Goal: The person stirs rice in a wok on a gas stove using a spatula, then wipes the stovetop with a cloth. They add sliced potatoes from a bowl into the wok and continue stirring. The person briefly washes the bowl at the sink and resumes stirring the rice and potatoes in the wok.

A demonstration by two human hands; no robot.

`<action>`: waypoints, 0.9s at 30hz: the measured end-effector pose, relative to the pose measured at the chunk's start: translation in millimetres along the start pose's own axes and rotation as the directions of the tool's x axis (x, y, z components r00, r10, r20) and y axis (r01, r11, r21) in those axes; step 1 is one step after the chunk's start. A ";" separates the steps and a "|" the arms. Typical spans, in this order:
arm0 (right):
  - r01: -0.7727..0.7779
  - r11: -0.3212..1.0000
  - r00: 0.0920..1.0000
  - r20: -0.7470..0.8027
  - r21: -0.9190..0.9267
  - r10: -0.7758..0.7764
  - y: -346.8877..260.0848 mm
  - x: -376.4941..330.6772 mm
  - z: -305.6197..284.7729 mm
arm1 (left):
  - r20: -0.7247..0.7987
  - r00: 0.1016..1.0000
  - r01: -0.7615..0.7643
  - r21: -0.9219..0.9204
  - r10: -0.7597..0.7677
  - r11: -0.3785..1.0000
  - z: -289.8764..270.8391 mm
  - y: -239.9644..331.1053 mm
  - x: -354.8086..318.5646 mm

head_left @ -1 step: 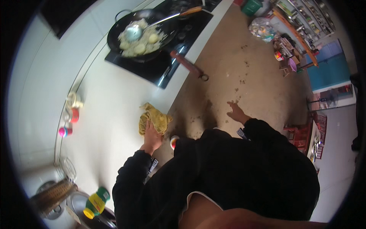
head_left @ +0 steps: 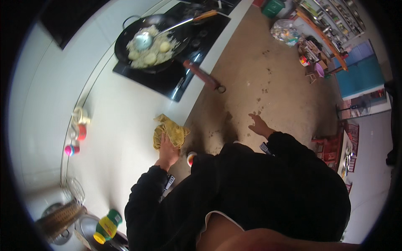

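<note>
On the white counter's front edge, my left hand is closed on a crumpled yellow cloth, its fingertips partly sunk in the folds. My right hand hangs out over the floor with its fingers apart and nothing in it. Farther along the counter a black wok sits on a black glass cooktop. White shredded or noodle-like food and several pale round pieces lie in the wok. A metal ladle with a wooden handle rests in the wok, its handle over the far side.
Small jars line the wall side of the counter. Nearer stand a green and yellow bottle, a wire whisk and a metal pot. The wok's brown handle juts past the counter edge. Shelves, a bagged heap and a green bin are across the room.
The view has shifted slightly, so the wok appears a little lower and farther left. Both hands keep their poses, the left on the cloth and the right over the floor.
</note>
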State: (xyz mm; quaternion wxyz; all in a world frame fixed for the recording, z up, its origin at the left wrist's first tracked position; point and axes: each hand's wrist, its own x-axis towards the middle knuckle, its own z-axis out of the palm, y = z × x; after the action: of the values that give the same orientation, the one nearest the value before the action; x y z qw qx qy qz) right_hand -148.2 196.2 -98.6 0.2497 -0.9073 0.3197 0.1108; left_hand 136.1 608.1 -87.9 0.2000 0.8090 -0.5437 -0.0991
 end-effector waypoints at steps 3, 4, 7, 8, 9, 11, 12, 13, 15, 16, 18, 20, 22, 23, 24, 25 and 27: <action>-0.014 0.999 0.998 -0.068 0.046 0.018 28.2 -5.3 -1.5 | 0.055 0.998 0.024 0.034 -0.026 0.999 6.5 7.5 54.8; -0.022 0.999 0.995 -0.099 0.032 0.025 38.5 -7.5 0.5 | 0.057 0.998 0.021 0.062 -0.024 0.998 11.8 9.5 70.2; -0.112 0.990 0.985 -0.119 0.087 0.122 79.4 -12.5 3.1 | 0.062 0.996 0.050 0.202 -0.063 0.978 36.3 19.2 127.4; -0.200 0.976 0.972 -0.108 0.085 0.209 95.3 -12.9 3.4 | -0.014 0.999 0.046 0.245 -0.044 0.969 47.7 23.0 148.9; -0.177 0.977 0.972 -0.135 0.121 0.193 112.1 -14.4 3.0 | -0.028 0.998 0.063 0.297 -0.057 0.953 59.8 26.7 170.2; -0.268 0.955 0.951 -0.126 0.124 0.283 149.4 -15.4 -1.1 | 0.063 0.967 0.236 0.124 -0.245 0.964 79.1 33.4 207.1; -0.294 0.943 0.941 -0.128 0.158 0.314 171.1 -14.8 -6.2 | 0.080 0.947 0.308 0.031 -0.310 0.951 87.6 38.0 238.2; -0.283 0.939 0.937 -0.152 0.195 0.314 192.4 -12.7 -10.9 | -0.221 0.950 0.299 0.451 -0.219 0.841 95.0 42.7 280.7; -0.304 0.923 0.923 -0.167 0.236 0.346 238.6 -8.8 -23.5 | -0.070 0.944 0.322 0.411 -0.322 0.853 102.7 59.8 324.7; -0.322 0.914 0.916 -0.164 0.249 0.367 262.3 -5.0 -31.1 | -0.082 0.928 0.364 0.415 -0.364 0.834 104.6 68.3 350.1; -0.396 0.879 0.885 -0.143 0.267 0.442 310.4 8.0 -51.3 | -0.172 0.879 0.477 0.353 -0.445 0.805 110.4 88.4 397.6; -0.535 0.801 0.812 -0.098 0.270 0.576 356.8 26.1 -78.6 | -0.260 0.821 0.570 0.326 -0.508 0.754 114.9 103.7 444.1; -0.416 0.839 0.828 -0.236 0.350 0.509 398.3 51.2 -112.1 | -0.255 0.758 0.652 0.312 -0.600 0.691 117.8 111.1 496.3; -0.395 0.839 0.818 -0.274 0.373 0.507 416.9 62.9 -129.4 | -0.212 0.746 0.666 0.222 -0.632 0.712 118.6 112.0 519.4; -0.425 0.818 0.786 -0.290 0.387 0.546 435.1 72.3 -146.3 | -0.268 0.750 0.659 0.237 -0.604 0.714 121.8 114.7 543.6; -0.437 0.821 0.765 -0.327 0.369 0.554 447.1 84.2 -158.3 | -0.290 0.772 0.626 0.192 -0.566 0.756 122.1 113.2 563.4; -0.378 0.822 0.769 -0.350 0.427 0.535 466.4 109.9 -176.7 | -0.268 0.807 0.578 0.184 -0.525 0.795 120.1 108.8 608.6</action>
State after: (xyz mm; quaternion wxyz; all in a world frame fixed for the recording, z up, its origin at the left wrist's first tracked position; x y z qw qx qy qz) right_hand -352.5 -266.9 -166.2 0.2818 -0.7444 0.5967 -0.1019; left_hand 236.1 -13.1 -114.2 0.1100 0.9573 -0.2674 0.0013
